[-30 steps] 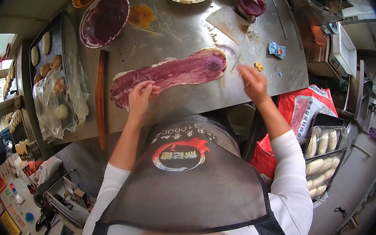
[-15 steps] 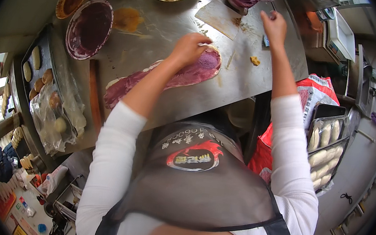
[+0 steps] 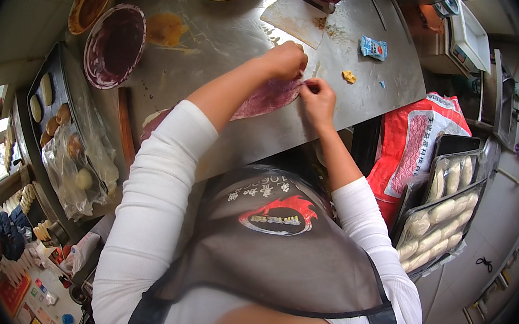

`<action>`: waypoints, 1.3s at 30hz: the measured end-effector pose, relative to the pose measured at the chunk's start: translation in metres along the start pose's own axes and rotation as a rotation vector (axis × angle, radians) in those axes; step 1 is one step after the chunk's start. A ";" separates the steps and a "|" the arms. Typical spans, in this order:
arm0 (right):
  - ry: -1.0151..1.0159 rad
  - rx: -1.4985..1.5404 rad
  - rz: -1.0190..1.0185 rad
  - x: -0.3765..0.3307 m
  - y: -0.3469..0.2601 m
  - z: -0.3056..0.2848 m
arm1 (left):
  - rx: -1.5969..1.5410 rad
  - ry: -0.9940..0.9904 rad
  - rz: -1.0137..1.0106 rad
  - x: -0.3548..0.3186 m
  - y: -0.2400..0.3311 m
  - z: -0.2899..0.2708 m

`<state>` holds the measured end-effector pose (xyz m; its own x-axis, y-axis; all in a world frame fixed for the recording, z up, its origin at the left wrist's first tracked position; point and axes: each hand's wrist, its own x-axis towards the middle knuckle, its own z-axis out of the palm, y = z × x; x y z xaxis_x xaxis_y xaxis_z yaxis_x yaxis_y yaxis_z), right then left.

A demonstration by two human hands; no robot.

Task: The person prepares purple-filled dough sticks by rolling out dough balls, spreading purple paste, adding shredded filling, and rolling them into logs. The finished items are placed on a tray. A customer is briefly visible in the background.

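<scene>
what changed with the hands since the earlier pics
The left hand moved rightward and away, along the purple-smeared dough strip to its right end. The right hand went out near the small purple bowl, then came back to that same end, where it seems to pinch the edge. The wooden stick and blue packet stayed put.

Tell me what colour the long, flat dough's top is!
The flat dough is purple on top, clearest in the head view.
</scene>
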<state>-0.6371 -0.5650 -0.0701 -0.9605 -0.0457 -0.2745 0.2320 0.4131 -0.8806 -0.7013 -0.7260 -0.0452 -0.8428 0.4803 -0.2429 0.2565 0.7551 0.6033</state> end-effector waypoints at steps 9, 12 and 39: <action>-0.119 -0.362 -0.686 -0.049 -0.004 0.016 | -0.280 0.354 0.307 -0.084 -0.042 0.004; -0.119 -0.435 -0.708 -0.058 -0.004 0.014 | -0.177 0.350 0.249 -0.095 -0.049 0.007; -0.061 -0.428 -0.530 -0.008 -0.029 0.046 | -0.354 0.566 -0.377 -0.150 -0.017 0.016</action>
<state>-0.6290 -0.6187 -0.0598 -0.9145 -0.3868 0.1190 -0.3600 0.6434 -0.6756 -0.5719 -0.8040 -0.0314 -0.9816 -0.1549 -0.1118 -0.1825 0.5887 0.7874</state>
